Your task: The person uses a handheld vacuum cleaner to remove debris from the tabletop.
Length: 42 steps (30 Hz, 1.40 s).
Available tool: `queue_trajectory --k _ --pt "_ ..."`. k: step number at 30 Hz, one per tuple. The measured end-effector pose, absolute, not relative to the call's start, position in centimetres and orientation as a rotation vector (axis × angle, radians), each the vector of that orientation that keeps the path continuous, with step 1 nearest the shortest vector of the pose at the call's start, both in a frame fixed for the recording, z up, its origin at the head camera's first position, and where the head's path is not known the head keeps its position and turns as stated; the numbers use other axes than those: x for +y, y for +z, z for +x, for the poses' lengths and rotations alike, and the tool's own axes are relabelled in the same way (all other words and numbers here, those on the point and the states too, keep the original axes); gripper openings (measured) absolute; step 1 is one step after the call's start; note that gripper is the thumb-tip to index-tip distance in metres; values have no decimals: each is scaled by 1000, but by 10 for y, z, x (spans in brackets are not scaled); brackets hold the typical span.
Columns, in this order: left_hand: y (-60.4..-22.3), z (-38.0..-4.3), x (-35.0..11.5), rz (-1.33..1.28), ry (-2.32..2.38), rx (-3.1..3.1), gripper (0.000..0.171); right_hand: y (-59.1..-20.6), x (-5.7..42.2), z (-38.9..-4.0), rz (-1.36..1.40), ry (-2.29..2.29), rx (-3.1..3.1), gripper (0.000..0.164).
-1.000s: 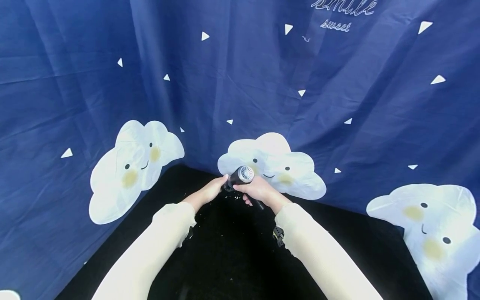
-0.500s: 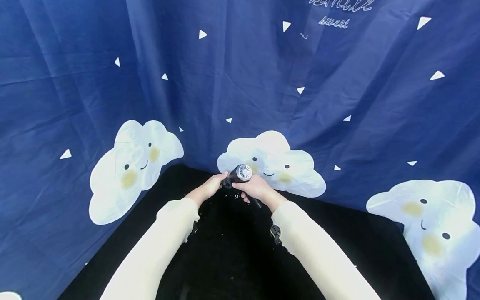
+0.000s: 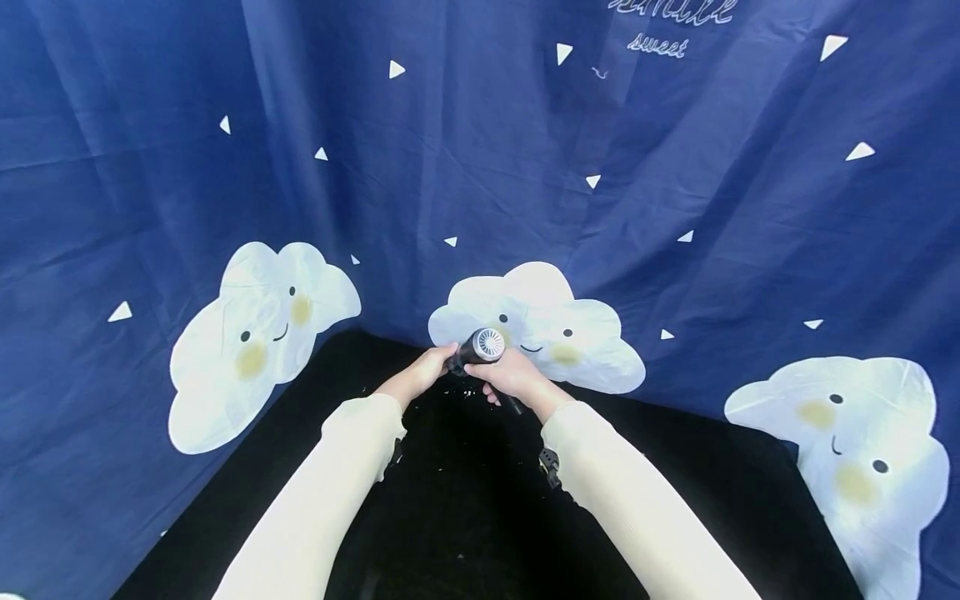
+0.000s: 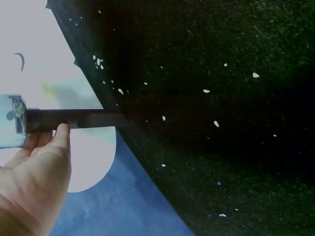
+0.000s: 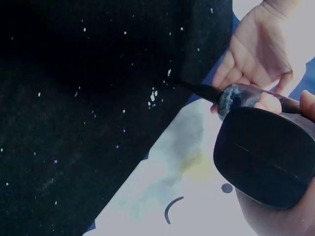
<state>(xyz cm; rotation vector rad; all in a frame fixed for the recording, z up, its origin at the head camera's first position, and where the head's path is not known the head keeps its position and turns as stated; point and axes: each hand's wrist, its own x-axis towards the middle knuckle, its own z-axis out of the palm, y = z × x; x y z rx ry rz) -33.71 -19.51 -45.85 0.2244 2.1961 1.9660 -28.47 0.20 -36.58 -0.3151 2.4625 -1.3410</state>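
Both hands hold a black handheld vacuum [image 3: 472,352], which has a round silver vent at its rear. My right hand [image 3: 517,377] grips its handle; in the right wrist view the dark oval handle end [image 5: 266,157] hides much of the grip. Farther forward, my left hand [image 3: 422,373] steadies the front, its thumb and fingers about the base of the slim black nozzle [image 4: 91,119] in the left wrist view. Behind the nozzle sits a clear dust cup [image 4: 12,120]. White bits [image 5: 153,96] are scattered over the black surface [image 5: 64,162] near the nozzle tip.
A blue curtain [image 3: 390,183] printed with white triangles and smiling clouds [image 3: 540,292] stands around the back and sides of the black surface. More white specks [image 4: 215,123] lie spread across that surface. A dark wrist strap [image 3: 550,467] shows below the right sleeve.
Both hands keep their hold on the vacuum, which stays almost in place. The left forearm has shifted slightly right, and the head view has turned a little, moving the curtain left.
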Motion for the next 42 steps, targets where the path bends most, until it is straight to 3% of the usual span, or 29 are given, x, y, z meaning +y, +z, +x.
queue_trajectory --k 1,4,14,21,42 --pt "-474 -350 -199 283 2007 2165 53 -364 3 -284 -315 -1342 2456 36" --pt "-475 -353 -195 281 2041 2123 52 -360 6 -282 -315 -1336 2447 37" --pt "-457 -338 -179 241 1944 2149 56 -350 18 -282 -280 -1317 2388 39" --pt "-424 -316 -170 168 1839 2140 56 -340 23 -278 -228 -1383 2290 35" --pt "-419 -306 -176 175 1724 2159 61 -343 27 -281 -236 -1390 2215 37"
